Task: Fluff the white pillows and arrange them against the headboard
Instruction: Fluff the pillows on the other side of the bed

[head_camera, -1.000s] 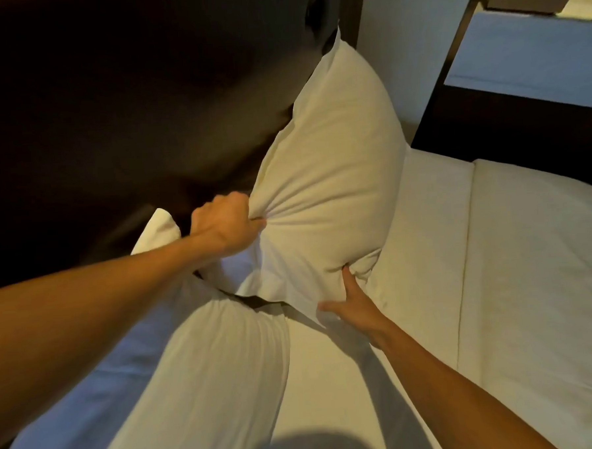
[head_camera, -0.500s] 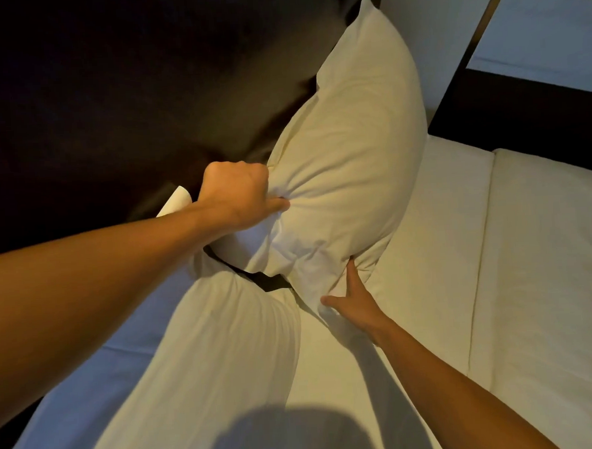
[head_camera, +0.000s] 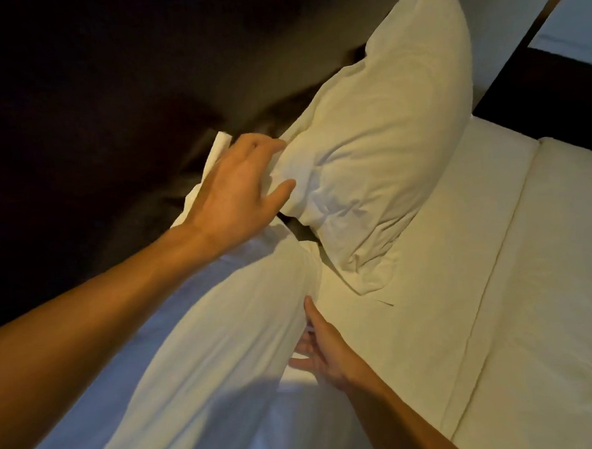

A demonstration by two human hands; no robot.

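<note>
With the plump white fabric pillow (head_camera: pixel 379 144) propped on the dark headboard (head_camera: pixel 109 96) at upper centre, the near limp white pillow (head_camera: pixel 205 349) should be gathered by both open hands, left hand (head_camera: pixel 238 193) and right hand (head_camera: pixel 320 351), then shaken.

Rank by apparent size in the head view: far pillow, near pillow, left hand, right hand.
1. near pillow, though nearness to the camera inflates it and the frame crops it
2. far pillow
3. left hand
4. right hand
</note>
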